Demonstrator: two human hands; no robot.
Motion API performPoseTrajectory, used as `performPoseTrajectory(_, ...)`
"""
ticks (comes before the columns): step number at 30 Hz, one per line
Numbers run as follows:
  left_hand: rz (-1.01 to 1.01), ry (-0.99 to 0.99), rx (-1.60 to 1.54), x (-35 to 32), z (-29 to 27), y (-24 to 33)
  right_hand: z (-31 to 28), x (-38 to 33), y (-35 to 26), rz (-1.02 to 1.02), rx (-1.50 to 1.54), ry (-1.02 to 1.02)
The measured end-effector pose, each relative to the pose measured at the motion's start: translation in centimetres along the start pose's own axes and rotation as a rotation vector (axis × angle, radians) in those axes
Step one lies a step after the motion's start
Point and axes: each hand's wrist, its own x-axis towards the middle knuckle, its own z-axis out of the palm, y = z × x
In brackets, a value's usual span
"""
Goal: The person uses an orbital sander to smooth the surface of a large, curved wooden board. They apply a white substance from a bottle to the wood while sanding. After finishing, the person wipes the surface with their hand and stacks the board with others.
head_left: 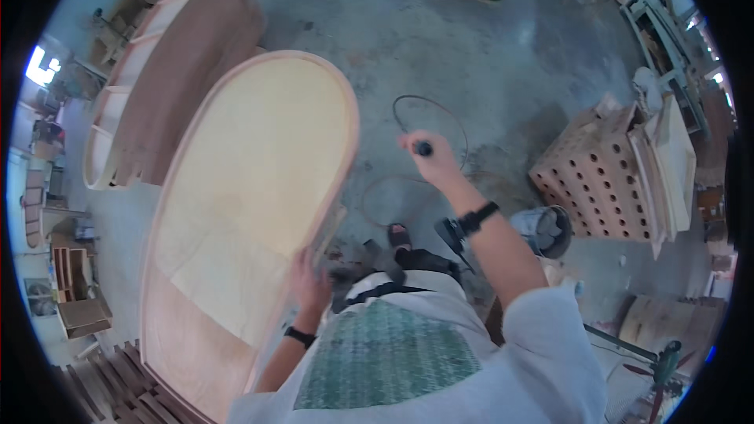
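A long wooden panel with a rounded end and a raised rim (352,102) lies to my left. Its inner face is pale yellow at the far part and pinkish wood nearer me. My left hand (311,281) touches the rim on the near right side; its fingers are blurred. Out over the floor, clear of the panel, my right hand (437,159) is closed around a dark-ended handle (423,148). Its kind does not show, as my fist hides most of it. A thin hose (440,102) loops beside that hand.
A curved wooden frame (181,71) stands beyond the panel at left. On the right are a box with round holes (589,180), leaning boards (671,165) and a bucket (542,224). A fan (664,365) stands at lower right. Slats (118,385) lie at lower left.
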Motion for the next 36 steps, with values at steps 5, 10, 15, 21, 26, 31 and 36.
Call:
performPoseTrajectory(5,0.337,-0.141,-0.224,6.6,1.3,10.6,-1.4,-8.5,-1.3,0.083,0.526,-0.163)
performPoseTrajectory(10,0.537,-0.626,-0.448,8.0,0.7,15.8,0.2,-18.1,-7.1,0.097,0.619,-0.431)
performPoseTrajectory(15,0.597,-0.731,-0.206,5.4,1.4,11.9,1.7,-24.4,-9.2,0.412,0.704,-0.066)
performPoseTrajectory(21,0.663,-1.009,0.090,2.3,2.1,6.8,-0.1,-37.1,-3.3,0.961,0.783,0.867)
performPoseTrajectory(26,0.864,-1.195,0.052,-2.3,1.9,8.4,4.0,-44.8,-4.7,1.120,0.547,0.876)
performPoseTrajectory(31,0.959,-1.123,-0.014,-6.8,2.5,11.0,6.0,-44.0,-9.3,1.136,0.461,0.482)
performPoseTrajectory(36,0.852,-1.276,0.062,-11.2,4.9,16.9,2.8,-46.1,-9.1,1.075,0.136,0.271)
